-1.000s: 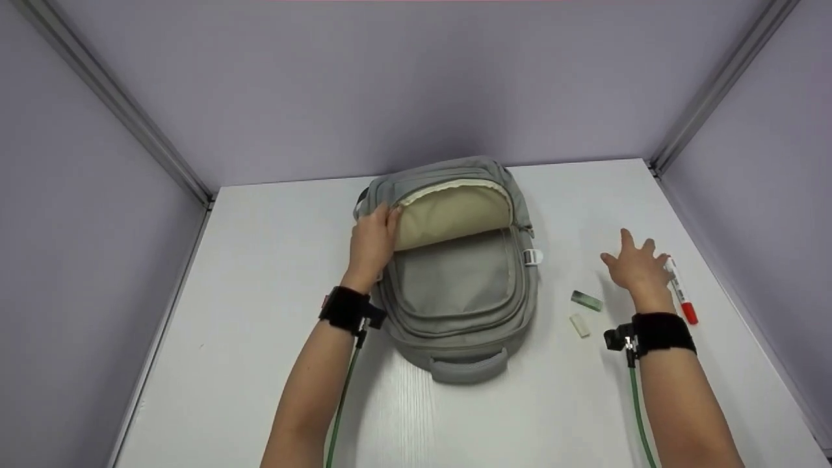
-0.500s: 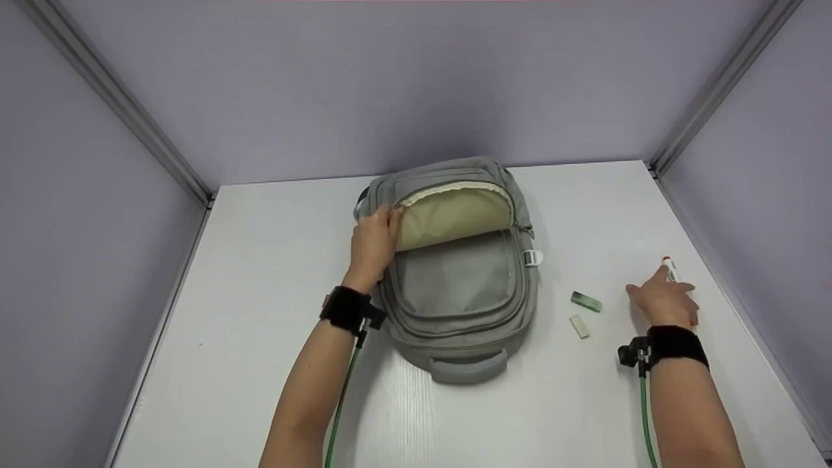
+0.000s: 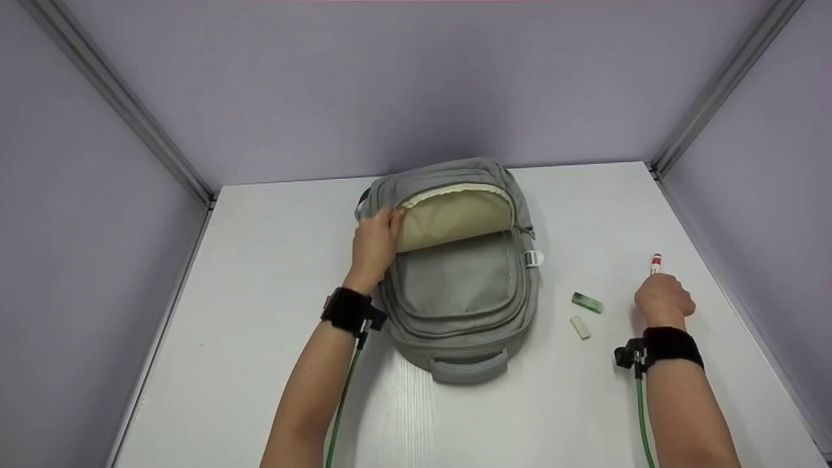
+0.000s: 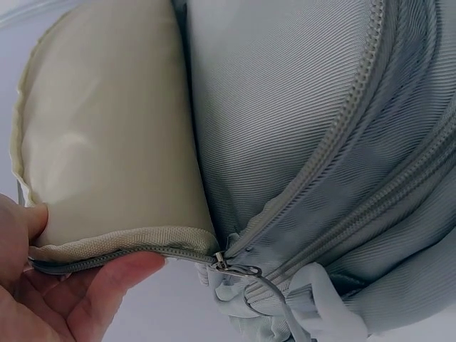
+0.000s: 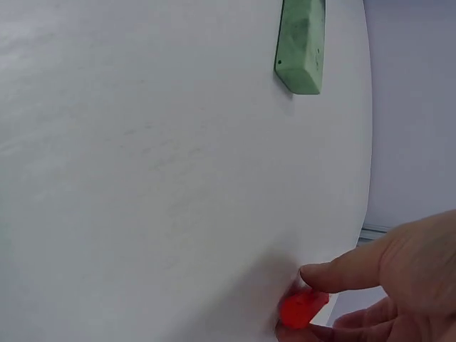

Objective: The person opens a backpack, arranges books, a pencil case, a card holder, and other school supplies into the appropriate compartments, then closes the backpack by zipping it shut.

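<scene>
A grey backpack [image 3: 455,279] lies on the white table, its front pocket unzipped and the flap folded back to show a cream lining [image 3: 458,218]. My left hand [image 3: 376,244] pinches the flap's zipped edge at the left side; in the left wrist view the thumb presses the lining [image 4: 107,142] and the fingers sit under the zipper [image 4: 142,251]. At the right, my right hand [image 3: 664,300] grips a white marker [image 3: 656,265] with red ends. Its red cap [image 5: 303,308] shows between thumb and fingers in the right wrist view; the marker's middle is hidden by the hand.
A green eraser [image 3: 587,302] and a smaller pale eraser-like block [image 3: 580,327] lie between the backpack and my right hand. The backpack's top handle [image 3: 469,367] points toward me. Grey-lilac panels [image 3: 416,84] enclose the table at the back and sides.
My right hand has come down from spread fingers above the table, closed round the marker and shifted it slightly left. My left hand keeps its hold on the flap.
</scene>
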`<move>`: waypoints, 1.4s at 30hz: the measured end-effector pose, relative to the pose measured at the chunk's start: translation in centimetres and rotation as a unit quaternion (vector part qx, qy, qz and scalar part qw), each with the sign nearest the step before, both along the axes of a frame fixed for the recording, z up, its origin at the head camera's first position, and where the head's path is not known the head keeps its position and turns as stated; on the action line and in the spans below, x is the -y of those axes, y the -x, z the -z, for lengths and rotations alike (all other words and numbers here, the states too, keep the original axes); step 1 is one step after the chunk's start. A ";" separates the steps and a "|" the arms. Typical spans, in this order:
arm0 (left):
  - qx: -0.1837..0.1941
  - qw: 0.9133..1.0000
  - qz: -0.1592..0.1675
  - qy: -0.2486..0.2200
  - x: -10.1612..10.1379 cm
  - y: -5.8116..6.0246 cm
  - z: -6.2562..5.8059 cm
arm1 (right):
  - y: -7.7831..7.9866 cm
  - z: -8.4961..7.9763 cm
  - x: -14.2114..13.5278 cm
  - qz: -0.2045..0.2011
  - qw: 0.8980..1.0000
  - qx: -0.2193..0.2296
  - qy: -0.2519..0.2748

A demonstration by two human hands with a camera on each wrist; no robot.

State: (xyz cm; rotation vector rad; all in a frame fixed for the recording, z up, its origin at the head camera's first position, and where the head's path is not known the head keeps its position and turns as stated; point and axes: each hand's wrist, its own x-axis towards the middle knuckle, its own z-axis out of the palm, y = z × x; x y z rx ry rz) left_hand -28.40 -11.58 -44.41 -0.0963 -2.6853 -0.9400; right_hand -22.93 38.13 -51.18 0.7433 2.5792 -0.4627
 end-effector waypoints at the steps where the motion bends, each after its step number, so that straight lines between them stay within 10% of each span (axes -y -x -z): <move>1: 0.001 1.000 0.002 0.000 0.0 0.0 0.0 | 0.0 0.0 0.0 -0.008 1.000 0.004 -0.002; 12: -0.009 1.000 0.009 0.003 -0.1 -0.3 0.1 | 0.4 -0.7 1.3 -0.094 0.993 -0.071 0.004; 29: -0.029 0.999 0.010 0.021 -0.4 -0.2 -1.6 | 0.7 -5.6 7.8 -0.168 0.938 -0.298 0.052; 42: -0.026 0.999 -0.018 0.040 -0.2 1.5 -2.0 | 0.2 -7.0 12.1 -0.300 0.856 -0.382 0.176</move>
